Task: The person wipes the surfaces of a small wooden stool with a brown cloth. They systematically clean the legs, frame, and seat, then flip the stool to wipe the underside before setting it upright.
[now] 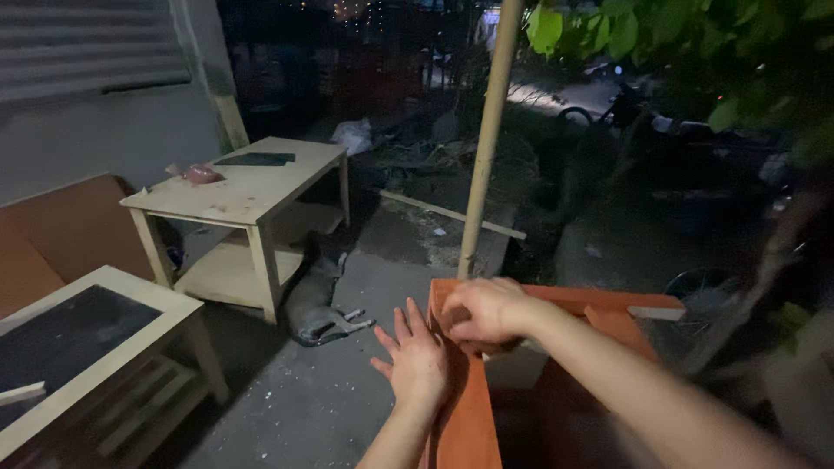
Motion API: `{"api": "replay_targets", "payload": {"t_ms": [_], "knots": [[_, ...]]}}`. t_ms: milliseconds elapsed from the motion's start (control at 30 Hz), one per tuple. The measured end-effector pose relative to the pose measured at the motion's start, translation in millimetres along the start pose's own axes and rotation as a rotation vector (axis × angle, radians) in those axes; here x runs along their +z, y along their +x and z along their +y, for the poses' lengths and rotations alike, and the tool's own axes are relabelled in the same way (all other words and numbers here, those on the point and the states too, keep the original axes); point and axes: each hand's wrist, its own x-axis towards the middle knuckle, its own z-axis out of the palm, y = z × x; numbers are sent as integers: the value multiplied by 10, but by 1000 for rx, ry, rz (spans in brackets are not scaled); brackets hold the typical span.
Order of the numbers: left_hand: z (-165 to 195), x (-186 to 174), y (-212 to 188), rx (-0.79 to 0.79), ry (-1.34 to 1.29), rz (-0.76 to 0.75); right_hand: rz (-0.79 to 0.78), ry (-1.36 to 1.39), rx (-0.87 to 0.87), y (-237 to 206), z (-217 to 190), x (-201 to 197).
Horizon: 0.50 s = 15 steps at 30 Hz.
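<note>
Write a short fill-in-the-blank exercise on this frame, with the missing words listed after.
1. Both hands rest on a wooden frame painted ____.
2. The left hand lies flat with its fingers ____.
3. A dog lies on the ground beside the ____ wooden table.
4. The right hand is at the frame's top ____.

Missing words: orange; spread; unpainted; corner
</note>
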Motion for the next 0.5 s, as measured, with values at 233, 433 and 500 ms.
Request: {"api": "replay_targets", "payload": {"t_ms": [233,433,500], "knots": [[65,38,12,-13,-120,-38,102,-93,133,464,97,-25],[83,-81,-26,17,-54,-33,156,-32,277,740,148,-20],[74,-108,-54,13,-107,-13,124,-25,253,586,119,-23]]}}
